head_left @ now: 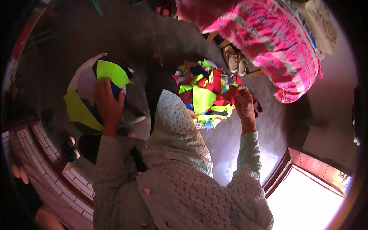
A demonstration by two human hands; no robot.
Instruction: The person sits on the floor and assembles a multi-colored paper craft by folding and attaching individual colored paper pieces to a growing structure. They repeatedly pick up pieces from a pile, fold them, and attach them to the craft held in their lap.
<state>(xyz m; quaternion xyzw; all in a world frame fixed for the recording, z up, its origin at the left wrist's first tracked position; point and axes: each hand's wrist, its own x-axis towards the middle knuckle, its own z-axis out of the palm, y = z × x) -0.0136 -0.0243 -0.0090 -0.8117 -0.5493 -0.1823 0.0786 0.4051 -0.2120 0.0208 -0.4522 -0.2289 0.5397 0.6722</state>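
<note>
My left hand (107, 100) lies flat on a rounded patchwork of cloth (85, 83) in grey, yellow-green and dark blue, its thumb held apart from the fingers. A bright yellow-green piece (109, 72) shows just beyond the fingertips. To the right, a red fabric scrap (230, 94) is pinched between the thumb and fingers of my right hand (244, 105). That hand is at the right side of a heap of fabric scraps (204, 99) in yellow-green, red, blue and white. Part of the heap is hidden behind my knitted grey garment.
A bed with a pink plaid cover (264, 42) stands at the far right, beige clogs (230, 59) beside it. Dark shoes (71, 149) lie at left near a white-tiled step (42, 165). A bright doorway (306, 199) opens lower right. Another person's limb (48, 219) shows lower left.
</note>
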